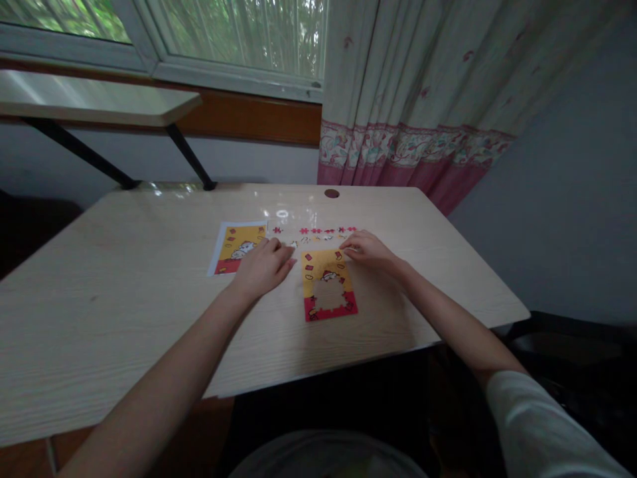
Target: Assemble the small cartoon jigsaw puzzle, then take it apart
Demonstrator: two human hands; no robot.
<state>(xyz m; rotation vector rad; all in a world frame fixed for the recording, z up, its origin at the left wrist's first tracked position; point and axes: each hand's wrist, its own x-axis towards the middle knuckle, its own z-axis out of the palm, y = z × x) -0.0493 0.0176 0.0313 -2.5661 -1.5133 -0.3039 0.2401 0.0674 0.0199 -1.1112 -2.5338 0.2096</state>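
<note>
A partly assembled jigsaw puzzle (329, 287) with a yellow and red border and a bare gap in its middle lies on the light wooden table (124, 312). Loose puzzle pieces (318, 234) lie in a row just beyond it. A printed reference picture (237, 247) of the same design lies to the left. My left hand (263, 264) rests palm down between the picture and the puzzle, its fingers curled together near the loose pieces. My right hand (367, 251) sits at the puzzle's upper right corner, with fingertips pinched at a small piece I cannot make out.
A round cable hole (331, 193) sits at the table's far edge. A second table (89, 99) stands at the back left under a window. A flowered curtain (423, 99) hangs behind on the right. The table's front edge is close to my body.
</note>
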